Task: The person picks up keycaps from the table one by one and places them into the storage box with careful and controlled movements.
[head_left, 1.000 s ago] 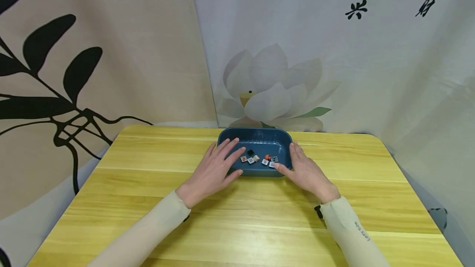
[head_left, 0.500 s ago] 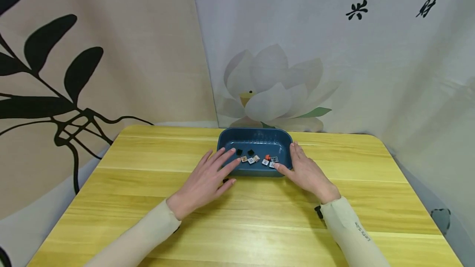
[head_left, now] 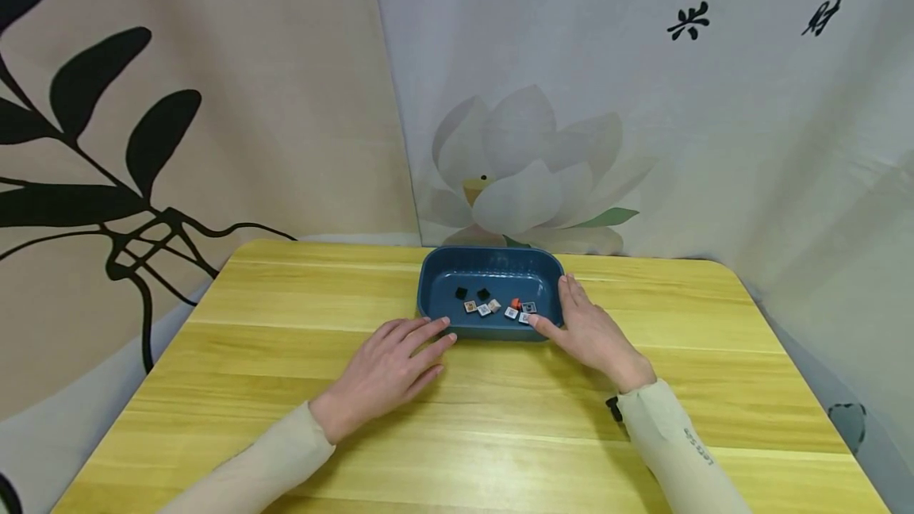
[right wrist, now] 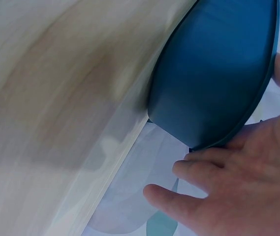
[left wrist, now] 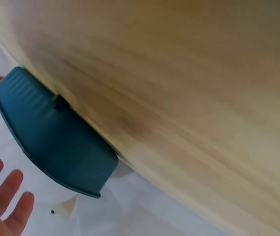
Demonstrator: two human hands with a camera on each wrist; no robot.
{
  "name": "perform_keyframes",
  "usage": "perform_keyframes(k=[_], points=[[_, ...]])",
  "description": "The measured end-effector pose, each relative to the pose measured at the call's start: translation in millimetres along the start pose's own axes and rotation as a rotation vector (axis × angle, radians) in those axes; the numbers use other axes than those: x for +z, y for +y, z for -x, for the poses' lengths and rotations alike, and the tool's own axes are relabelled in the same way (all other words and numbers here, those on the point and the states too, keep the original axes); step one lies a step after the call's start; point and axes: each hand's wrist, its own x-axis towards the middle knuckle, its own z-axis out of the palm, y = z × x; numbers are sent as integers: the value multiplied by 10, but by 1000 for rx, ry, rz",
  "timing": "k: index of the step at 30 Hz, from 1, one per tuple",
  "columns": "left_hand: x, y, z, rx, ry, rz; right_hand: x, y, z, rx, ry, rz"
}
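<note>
A blue rectangular tray [head_left: 493,335] stands near the table's back edge. Inside are small square pieces: black blocks [head_left: 461,293], printed white-faced blocks [head_left: 483,310] and an orange piece [head_left: 516,304]. My left hand [head_left: 389,375] lies palm down, fingers loosely spread, fingertips right at the tray's front left corner and nothing held. My right hand [head_left: 593,331] rests against the tray's right end, fingers straight along the outer wall and thumb over the front rim. In the left wrist view a small black piece [left wrist: 60,103] shows by the tray's wall; the left hand hides that spot in the head view.
The wooden table [head_left: 500,435] fills the foreground. Behind it hangs a pale curtain [head_left: 321,101] with plant, lotus and character prints, close to the back edge and the tray.
My left hand has drawn back from over the tray, toward me and to the left. A black block in the tray's left part has come into sight. The right hand has stayed put.
</note>
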Motion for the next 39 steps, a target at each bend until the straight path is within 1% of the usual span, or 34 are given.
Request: perform_keyframes(k=[4,6,9,15,18,21,28,35,39], points=[[28,24,8,29,3,15,0,0,2,1,-1,-4],[33,35,5,35,-19,21,0,-1,0,1,-2,-4],[40,45,6,31,-85,28,6,1,0,0,-4,-3],[65,42,-5,24,-257,20,16,7,3,-4,1,-2],[81,38,-14,38,-317,21,21,12,3,1,-3,0],[93,32,-20,40,-357,28,21,13,2,7,-7,2],[115,9,-31,45,-419,24,27,12,1,10,-7,1],[107,-7,-16,62,-421,-8,30,14,-1,5,0,2],[78,-10,-9,65,-427,1,33,21,-3,12,-4,4]])
